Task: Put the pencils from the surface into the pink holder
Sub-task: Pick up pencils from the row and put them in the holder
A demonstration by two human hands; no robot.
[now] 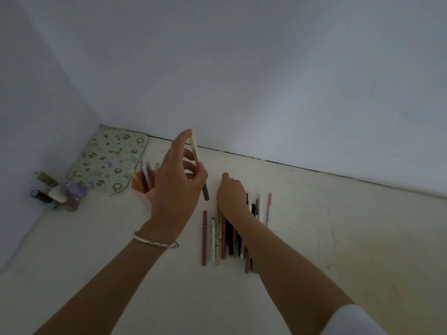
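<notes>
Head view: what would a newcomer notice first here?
The left hand holds a slim white pencil with a dark tip raised mid-frame, just right of the pink holder, which already has pencils in it. Beside it the right hand rests on a tidy row of assorted pencils on the cream surface.
</notes>
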